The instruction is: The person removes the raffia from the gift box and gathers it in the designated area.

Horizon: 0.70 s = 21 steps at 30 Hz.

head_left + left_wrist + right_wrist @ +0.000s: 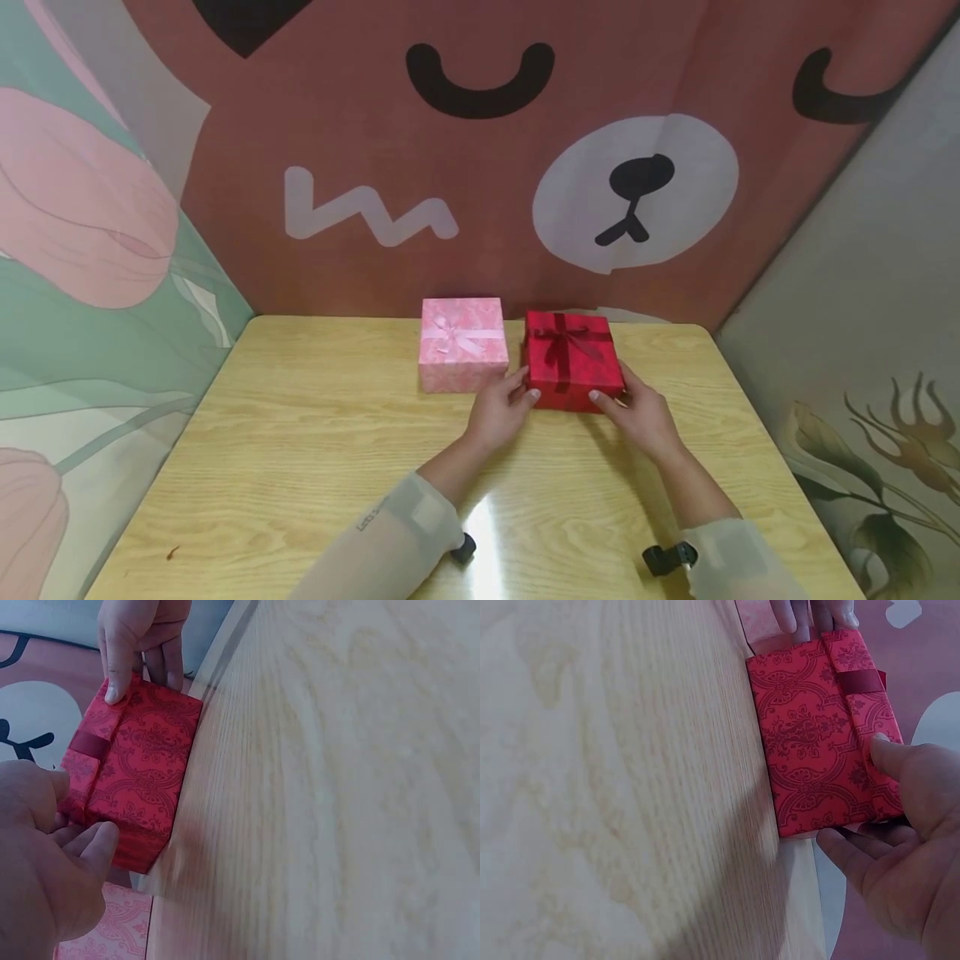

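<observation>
A red patterned gift box (581,367) with a dark red ribbon bow is held between both hands, towards the back of the table. My left hand (498,414) grips its left side, thumb at the front edge and fingers along the side. On the opposite side my right hand (647,417) grips the box, its thumb over the lid's front edge in the right wrist view. Close to the left stands a pink gift box (462,377) with a pale pink bow, near the left hand's fingers. Whether the red box's underside touches the table is hard to tell.
The wood-grain table (315,442) runs back to a wall (360,275) with a printed bear face. Patterned side walls flank it left and right. A small brown speck (172,552) lies at the table's front left.
</observation>
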Available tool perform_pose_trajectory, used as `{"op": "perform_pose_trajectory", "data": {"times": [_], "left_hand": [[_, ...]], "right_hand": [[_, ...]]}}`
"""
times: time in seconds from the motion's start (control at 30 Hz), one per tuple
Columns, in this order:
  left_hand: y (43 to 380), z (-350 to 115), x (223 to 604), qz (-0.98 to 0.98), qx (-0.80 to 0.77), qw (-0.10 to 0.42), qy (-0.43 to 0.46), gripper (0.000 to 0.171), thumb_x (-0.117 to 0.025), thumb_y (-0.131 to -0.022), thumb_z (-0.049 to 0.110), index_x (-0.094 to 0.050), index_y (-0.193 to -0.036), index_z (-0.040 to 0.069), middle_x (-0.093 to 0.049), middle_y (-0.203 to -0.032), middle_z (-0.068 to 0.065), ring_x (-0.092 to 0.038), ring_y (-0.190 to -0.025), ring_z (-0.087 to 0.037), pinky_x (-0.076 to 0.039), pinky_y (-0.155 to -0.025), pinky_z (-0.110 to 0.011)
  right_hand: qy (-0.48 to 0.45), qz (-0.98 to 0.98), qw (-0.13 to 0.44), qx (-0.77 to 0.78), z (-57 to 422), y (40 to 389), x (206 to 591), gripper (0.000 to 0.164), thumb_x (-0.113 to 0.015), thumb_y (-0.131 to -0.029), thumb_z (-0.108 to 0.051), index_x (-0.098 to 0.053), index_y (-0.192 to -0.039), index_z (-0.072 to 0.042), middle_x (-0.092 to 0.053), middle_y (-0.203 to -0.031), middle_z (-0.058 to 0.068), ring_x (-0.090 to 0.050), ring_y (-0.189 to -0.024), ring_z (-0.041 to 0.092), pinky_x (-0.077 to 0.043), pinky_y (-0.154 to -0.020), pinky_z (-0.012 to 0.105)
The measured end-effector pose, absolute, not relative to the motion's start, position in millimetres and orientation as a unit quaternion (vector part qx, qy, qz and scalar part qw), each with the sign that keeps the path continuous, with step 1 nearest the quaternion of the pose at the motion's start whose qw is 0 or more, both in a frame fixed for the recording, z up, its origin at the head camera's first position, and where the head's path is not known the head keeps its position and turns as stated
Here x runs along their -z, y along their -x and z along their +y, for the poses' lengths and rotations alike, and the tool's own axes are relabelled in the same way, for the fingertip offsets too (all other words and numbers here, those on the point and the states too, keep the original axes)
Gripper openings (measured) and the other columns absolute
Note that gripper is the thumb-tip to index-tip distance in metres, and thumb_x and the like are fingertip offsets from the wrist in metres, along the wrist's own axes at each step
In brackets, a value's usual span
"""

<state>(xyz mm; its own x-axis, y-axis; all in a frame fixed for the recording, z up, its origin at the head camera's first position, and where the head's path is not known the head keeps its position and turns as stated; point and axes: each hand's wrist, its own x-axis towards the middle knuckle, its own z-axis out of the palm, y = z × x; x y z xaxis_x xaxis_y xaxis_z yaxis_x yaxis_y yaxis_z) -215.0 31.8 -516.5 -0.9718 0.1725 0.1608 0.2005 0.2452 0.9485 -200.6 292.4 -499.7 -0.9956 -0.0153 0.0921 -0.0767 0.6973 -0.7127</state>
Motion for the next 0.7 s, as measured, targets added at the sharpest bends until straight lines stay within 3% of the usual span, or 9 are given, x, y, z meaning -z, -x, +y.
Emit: {"op": "perform_pose_trajectory", "data": {"times": [0.27,0.7], "left_hand": [[207,26,521,-0.77,0.627,0.01,0.114,0.041,-0.075,-0.097,0.012,-0.067,-0.136,0.003,-0.063,-0.14,-0.018,-0.07,-0.115,-0.03,-0.06,-0.087,-0.022],[195,19,524,-0.765,0.635,0.002,0.103,0.033,-0.077,-0.095,0.014,-0.073,-0.128,0.008,-0.071,-0.129,-0.013,-0.075,-0.102,-0.018,-0.063,-0.076,-0.023]], "right_hand": [[-0.019,-0.916,0.041,-0.399,288,187,497,0.078,-0.073,-0.097,-0.043,-0.04,-0.16,-0.011,-0.059,-0.144,0.024,-0.063,-0.124,0.041,-0.054,-0.103,0.055],[-0.013,-0.914,0.036,-0.404,285,168,495,0.082,-0.076,-0.096,-0.038,-0.037,-0.158,-0.001,-0.054,-0.148,0.026,-0.062,-0.125,0.043,-0.055,-0.102,0.053]]}}
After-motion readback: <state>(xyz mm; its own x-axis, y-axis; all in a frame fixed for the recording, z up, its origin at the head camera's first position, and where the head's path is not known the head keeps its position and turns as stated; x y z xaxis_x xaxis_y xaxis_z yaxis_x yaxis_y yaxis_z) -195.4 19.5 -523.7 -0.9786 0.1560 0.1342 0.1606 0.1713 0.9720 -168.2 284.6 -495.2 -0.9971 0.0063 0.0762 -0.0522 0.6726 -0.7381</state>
